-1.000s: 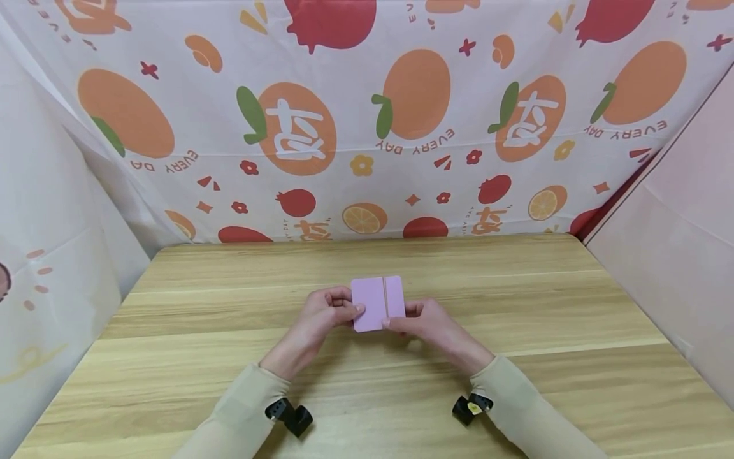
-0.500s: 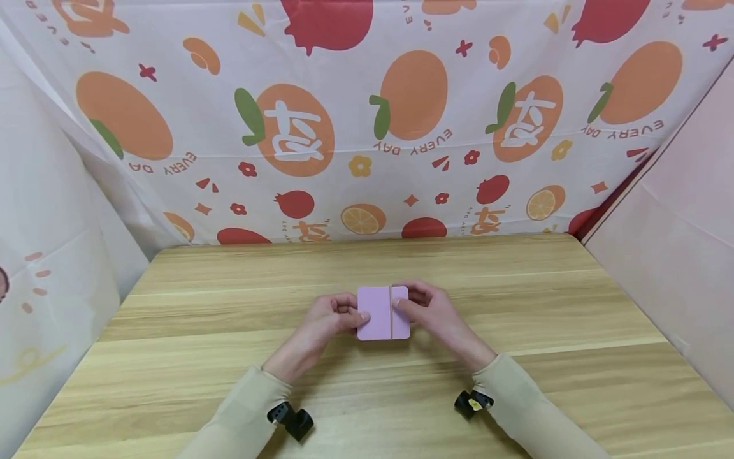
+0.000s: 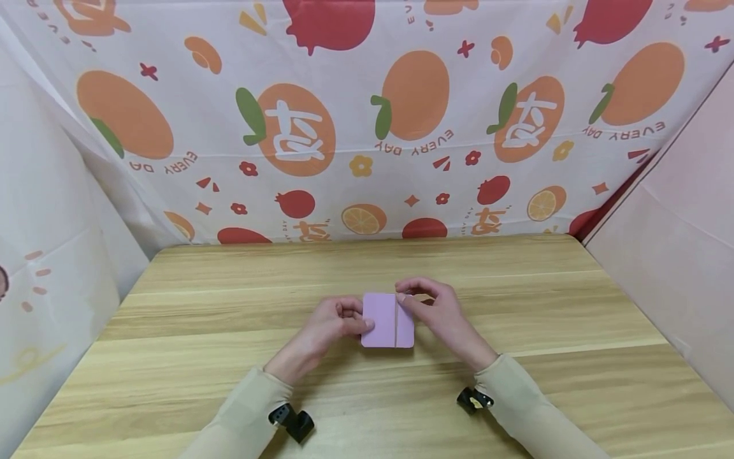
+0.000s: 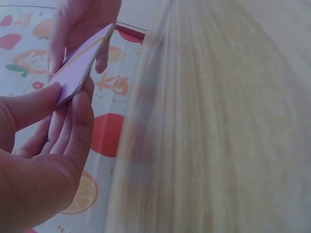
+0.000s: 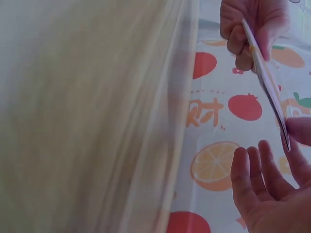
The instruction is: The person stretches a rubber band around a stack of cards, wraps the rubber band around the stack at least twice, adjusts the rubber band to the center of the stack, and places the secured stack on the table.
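Holding a lilac pad (image 3: 378,320) above the table (image 3: 229,306), roughly midway between its left and right edges and well in from its far edge. Gripping the pad near the middle of its left side with the left hand (image 3: 334,320), thumb laid on the upper face, fingers underneath; closed to the pad's thickness. Seen in the left wrist view, tilted and nearly edge-on between both hands.

Ringed by a narrow tan band (image 3: 395,322), running across from far edge to near edge, closer to the pad's right side than to its left. Pinching at the pad's far edge with thumb and forefinger of the right hand (image 3: 440,307), right beside the band's far end; remaining fingers straightened and apart from the pad in the right wrist view. Impossible to tell whether also pinching the band.

Clad in pale sleeves (image 3: 243,408) along both forearms, reaching in over the table's near part, with black cameras (image 3: 291,422) at the cuffs. Hung behind the table's far edge: a fruit-printed cloth (image 3: 415,95).
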`<state>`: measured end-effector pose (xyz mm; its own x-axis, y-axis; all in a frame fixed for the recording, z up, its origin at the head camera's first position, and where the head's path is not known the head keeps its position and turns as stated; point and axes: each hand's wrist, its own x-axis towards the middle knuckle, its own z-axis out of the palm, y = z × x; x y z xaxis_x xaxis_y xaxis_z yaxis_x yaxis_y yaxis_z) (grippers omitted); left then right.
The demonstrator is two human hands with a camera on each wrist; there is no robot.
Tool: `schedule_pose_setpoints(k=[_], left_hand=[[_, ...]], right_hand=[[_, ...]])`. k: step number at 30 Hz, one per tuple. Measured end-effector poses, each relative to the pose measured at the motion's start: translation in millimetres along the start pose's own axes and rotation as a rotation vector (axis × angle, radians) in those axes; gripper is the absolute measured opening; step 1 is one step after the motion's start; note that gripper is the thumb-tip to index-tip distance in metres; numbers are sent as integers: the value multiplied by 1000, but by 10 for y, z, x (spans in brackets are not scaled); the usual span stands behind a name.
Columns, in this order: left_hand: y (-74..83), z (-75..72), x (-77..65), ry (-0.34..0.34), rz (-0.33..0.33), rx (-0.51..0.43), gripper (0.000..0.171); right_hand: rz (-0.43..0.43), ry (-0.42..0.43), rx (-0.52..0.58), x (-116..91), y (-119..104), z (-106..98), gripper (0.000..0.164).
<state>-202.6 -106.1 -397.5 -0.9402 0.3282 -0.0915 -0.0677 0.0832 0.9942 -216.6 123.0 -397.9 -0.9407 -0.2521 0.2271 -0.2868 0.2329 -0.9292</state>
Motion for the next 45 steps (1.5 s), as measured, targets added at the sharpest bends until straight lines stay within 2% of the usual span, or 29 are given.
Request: schedule_pose_setpoints(k=[8,14,19,28,35,39,45], left_hand=[[-15,4,-3,-48,-15,24,13],[-5,37,-25,-92,-2,44,14],[-27,72,-29,-112,5,28,8],[-39,58,6,-49,-28,-22,14],[-58,-16,52,0,-11,-68,14],[-36,-66,58,31,-7,-89,13],[45,-129,47,69,-2,-93,12]], right_hand=[[8,-41,-35,-5,-28,-43,8],[46,-86,-6,7,6,-30,12],[80,-97,-16,-2,-6,-9,15],[104,-77,50,-4,-27,-1,34],[136,-68,108,5,-21,2,31],[140,-91,117,2,-17,8,32],[150,-178,94,-8,9,17,31]])
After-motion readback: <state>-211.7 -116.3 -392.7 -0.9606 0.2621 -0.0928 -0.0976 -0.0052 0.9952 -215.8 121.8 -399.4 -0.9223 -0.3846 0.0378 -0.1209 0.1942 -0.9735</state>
